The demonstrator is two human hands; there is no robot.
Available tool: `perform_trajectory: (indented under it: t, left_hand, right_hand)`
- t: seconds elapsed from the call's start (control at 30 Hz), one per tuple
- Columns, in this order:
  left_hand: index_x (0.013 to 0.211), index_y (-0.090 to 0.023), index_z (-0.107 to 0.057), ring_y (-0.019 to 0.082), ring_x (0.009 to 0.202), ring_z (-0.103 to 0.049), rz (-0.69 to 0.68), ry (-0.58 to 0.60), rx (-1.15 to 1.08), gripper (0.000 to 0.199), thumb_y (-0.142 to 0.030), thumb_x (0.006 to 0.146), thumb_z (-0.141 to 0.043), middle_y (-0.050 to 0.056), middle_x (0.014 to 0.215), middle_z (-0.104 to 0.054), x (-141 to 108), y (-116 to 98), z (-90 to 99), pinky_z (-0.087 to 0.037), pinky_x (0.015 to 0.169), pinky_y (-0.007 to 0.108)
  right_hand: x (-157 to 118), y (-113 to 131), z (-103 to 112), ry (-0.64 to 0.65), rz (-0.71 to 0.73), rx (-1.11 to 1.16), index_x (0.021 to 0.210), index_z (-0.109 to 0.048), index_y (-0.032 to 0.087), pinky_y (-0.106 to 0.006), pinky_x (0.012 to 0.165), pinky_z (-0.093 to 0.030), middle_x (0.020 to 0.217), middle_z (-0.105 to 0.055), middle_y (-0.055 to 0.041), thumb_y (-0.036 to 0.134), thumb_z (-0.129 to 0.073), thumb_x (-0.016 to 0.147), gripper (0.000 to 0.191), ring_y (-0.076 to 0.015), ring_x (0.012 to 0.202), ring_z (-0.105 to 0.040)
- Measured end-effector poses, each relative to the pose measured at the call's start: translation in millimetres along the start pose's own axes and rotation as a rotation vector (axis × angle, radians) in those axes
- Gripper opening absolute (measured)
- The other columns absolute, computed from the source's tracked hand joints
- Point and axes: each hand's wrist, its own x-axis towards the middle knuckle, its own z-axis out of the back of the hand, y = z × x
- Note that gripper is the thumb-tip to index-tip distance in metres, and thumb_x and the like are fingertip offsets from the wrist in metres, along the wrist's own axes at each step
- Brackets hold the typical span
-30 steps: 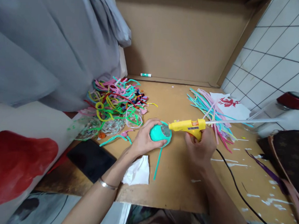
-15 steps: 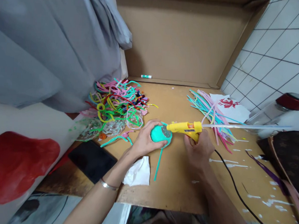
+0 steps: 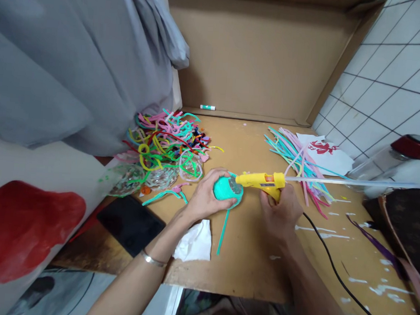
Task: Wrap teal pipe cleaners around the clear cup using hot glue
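Change: shows little; holds the nozzle (image 3: 238, 179) at the grey patch (image 3: 234, 186), with the clear glue rod (image 3: 341, 181) nearer level than a second earlier.
Implication: keeps both held items lined up at the patch; cannot tell whether glue flows or the tip touches.
Left hand (image 3: 207, 195): curls around the teal ball (image 3: 223, 189), fingers over the far side, thumb along the near side; closed to the ball's width.
Right hand (image 3: 282, 211): closes around the handle of the yellow glue gun (image 3: 262, 180), right of the ball; cannot tell trigger pressure.
Ball position: sits in the left hand above the table (image 3: 245, 270); cannot tell whether supported from below.
Teal stem (image 3: 222, 233): extends from the ball toward the near edge.
Surface, left of ball: carries tangled coloured stems (image 3: 160, 142), a dark flat device (image 3: 130, 224) and, nearer, white tissue (image 3: 195, 243).
Surface, right of ball: carries a stem bundle (image 3: 293, 151), a black cord (image 3: 327, 249) and white drips.
Room, beyond ball: shows a brown panel (image 3: 260, 60); to its right, a tiled wall (image 3: 392, 64).
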Motion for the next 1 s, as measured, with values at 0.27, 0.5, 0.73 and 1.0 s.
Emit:
perform_trajectory:
  t: [0.27,0.5,0.73,1.0]
  left_hand:
    - [0.112,-0.023,-0.056,0.029,0.116,-0.060,0.001,-0.004,0.014,0.056,-0.029,0.063,-0.081,0.008,0.121,-0.063,1.0,-1.7,0.3,-0.047,0.102,0.047]
    - [0.112,-0.023,-0.056,0.028,0.115,-0.060,0.005,-0.009,0.021,0.056,-0.029,0.063,-0.081,0.008,0.121,-0.063,0.9,-1.5,0.3,-0.048,0.101,0.045]
    - [0.112,-0.022,-0.057,0.027,0.115,-0.061,-0.025,-0.016,0.006,0.055,-0.029,0.064,-0.082,0.008,0.119,-0.063,0.7,-0.7,0.2,-0.048,0.101,0.043]
    - [0.112,-0.022,-0.057,0.028,0.115,-0.060,-0.010,-0.011,-0.005,0.054,-0.030,0.064,-0.081,0.008,0.119,-0.064,1.4,-1.2,0.4,-0.048,0.101,0.044]
  right_hand:
    - [0.5,-1.4,0.8,-0.002,-0.004,-0.024,0.101,-0.052,0.020,-0.034,0.067,-0.045,0.085,-0.061,-0.0089,0.039,-0.047,0.086,0.024,-0.0249,0.077,-0.059]
    - [2.2,-0.2,1.5,0.011,-0.023,-0.013,0.098,-0.052,0.020,-0.034,0.066,-0.045,0.083,-0.061,-0.0090,0.037,-0.047,0.085,0.022,-0.0251,0.075,-0.058]
    - [0.7,0.2,0.9,-0.029,-0.014,-0.019,0.096,-0.052,0.019,-0.033,0.063,-0.044,0.079,-0.060,-0.0078,0.037,-0.047,0.085,0.021,-0.0242,0.071,-0.058]
    - [0.5,0.4,1.7,-0.035,0.002,-0.048,0.094,-0.052,0.020,-0.033,0.063,-0.043,0.080,-0.061,-0.0080,0.038,-0.046,0.086,0.020,-0.0238,0.071,-0.059]
